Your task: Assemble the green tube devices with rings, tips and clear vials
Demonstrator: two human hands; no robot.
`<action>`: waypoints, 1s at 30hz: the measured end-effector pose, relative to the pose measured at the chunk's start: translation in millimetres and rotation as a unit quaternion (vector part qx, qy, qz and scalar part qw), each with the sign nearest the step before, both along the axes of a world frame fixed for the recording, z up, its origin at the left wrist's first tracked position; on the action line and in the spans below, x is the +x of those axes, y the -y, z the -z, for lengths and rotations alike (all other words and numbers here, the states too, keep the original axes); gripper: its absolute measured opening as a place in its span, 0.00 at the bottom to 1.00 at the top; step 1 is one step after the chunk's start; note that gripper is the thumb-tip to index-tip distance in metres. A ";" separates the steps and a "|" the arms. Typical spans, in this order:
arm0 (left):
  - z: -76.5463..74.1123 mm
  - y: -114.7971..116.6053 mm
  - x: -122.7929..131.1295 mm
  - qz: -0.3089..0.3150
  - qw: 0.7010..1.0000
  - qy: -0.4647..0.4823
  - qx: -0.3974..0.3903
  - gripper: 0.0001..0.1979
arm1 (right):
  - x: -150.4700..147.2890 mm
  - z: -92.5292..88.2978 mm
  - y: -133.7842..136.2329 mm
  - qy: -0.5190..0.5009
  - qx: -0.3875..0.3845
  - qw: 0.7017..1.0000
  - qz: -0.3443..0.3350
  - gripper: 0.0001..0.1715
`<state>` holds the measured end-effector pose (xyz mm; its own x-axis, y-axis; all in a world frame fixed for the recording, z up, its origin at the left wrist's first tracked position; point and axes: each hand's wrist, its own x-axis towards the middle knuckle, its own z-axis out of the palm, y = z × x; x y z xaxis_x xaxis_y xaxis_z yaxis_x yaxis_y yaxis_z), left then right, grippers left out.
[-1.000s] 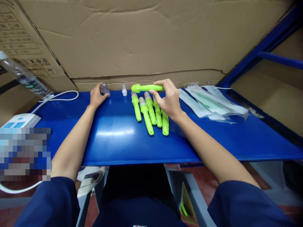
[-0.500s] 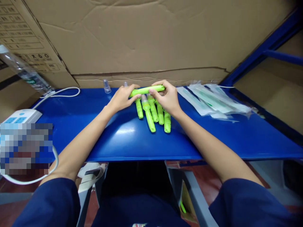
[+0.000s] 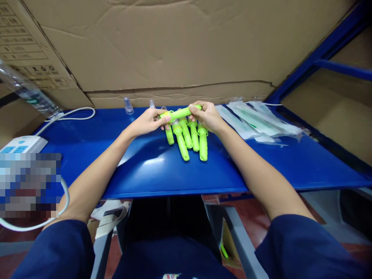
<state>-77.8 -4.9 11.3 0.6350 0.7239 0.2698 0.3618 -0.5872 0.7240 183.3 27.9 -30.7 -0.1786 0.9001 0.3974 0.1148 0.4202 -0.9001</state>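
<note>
Held level between my two hands is a neon-green flashlight-shaped tube (image 3: 181, 113). My left hand (image 3: 151, 120) pinches its left end, where a ring-like collar shows. The right end is gripped by my right hand (image 3: 205, 114), thumb on top. Below and in front of my fingers, several similar green tubes (image 3: 182, 145) lie side by side, fanned out on the blue table (image 3: 162, 178). Some have clear or greyish tips at their far ends, partly covered by my hands. Two small clear plastic caps, one left (image 3: 128, 105) and one nearer my left hand (image 3: 152, 104), stand toward the back.
Flat clear plastic packets (image 3: 258, 120) with pale green contents lie at the right. To the left are a white power strip (image 3: 26, 144), its cord and a clear plastic bottle (image 3: 35, 97). Cardboard (image 3: 162, 50) walls the back; a blue metal frame (image 3: 316, 50) rises right.
The tube has turned in my fingers, so its collar now shows at the left. My left hand has shifted its grip on that end. The view has swung slightly.
</note>
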 end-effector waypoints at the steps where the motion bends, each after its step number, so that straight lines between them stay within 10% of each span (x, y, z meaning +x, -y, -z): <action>1: 2.6 -0.6 1.8 -0.008 1.000 0.010 0.007 0.28 | 0.9 1.0 -1.8 -0.004 0.002 1.000 0.002 0.40; 8: 26.8 -14.4 11.8 -0.129 0.970 0.122 0.167 0.29 | -2.5 -0.4 0.3 -0.080 0.014 0.997 0.013 0.41; 16: 20.2 -8.7 8.4 -0.183 0.943 0.113 0.255 0.23 | -6.1 -3.4 5.2 -0.081 0.029 0.996 0.016 0.40; 30: -0.1 -2.7 2.5 -0.013 0.972 0.011 0.234 0.29 | -2.7 -11.0 17.0 -0.088 -0.088 0.991 -0.050 0.35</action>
